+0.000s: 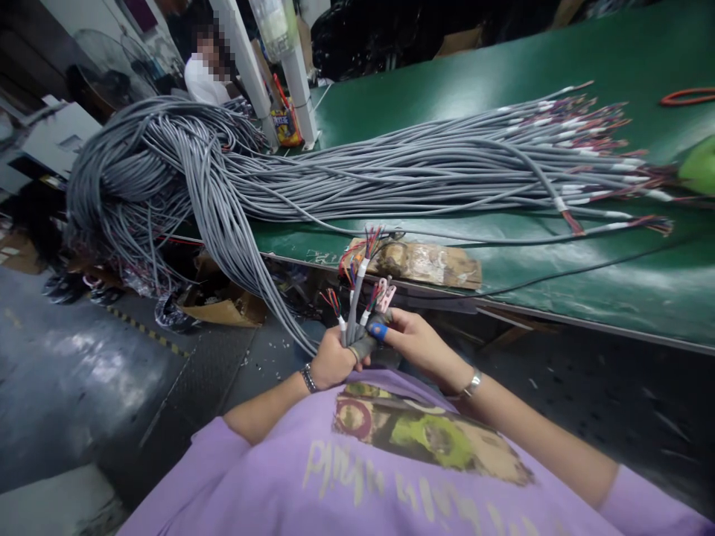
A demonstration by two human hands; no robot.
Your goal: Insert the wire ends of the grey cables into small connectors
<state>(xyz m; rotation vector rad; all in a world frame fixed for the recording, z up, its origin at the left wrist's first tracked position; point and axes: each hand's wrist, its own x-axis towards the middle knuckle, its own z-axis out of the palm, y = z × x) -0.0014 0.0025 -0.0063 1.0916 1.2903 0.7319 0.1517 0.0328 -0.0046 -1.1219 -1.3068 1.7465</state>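
Note:
In the head view, my left hand (334, 359) is closed around several grey cables (354, 309) just in front of my body. Their ends point up, with white sleeves and thin coloured wires fanning out. My right hand (418, 341), with a blue wrap on the thumb, is pinched at the right side of the same bundle, on a cable whose lower part is hidden by the fingers. A pale pink clip (385, 295) stands just above the right fingertips; whether they touch it I cannot tell. Dark grey covers seem to sit on some fingers.
A thick pile of grey cables (380, 175) lies along the green table (603, 298) and hangs over its left end. A taped wooden block (424, 262) lies at the front edge. White posts (299, 82) rise behind. A cardboard box (223, 301) stands below; another person sits behind.

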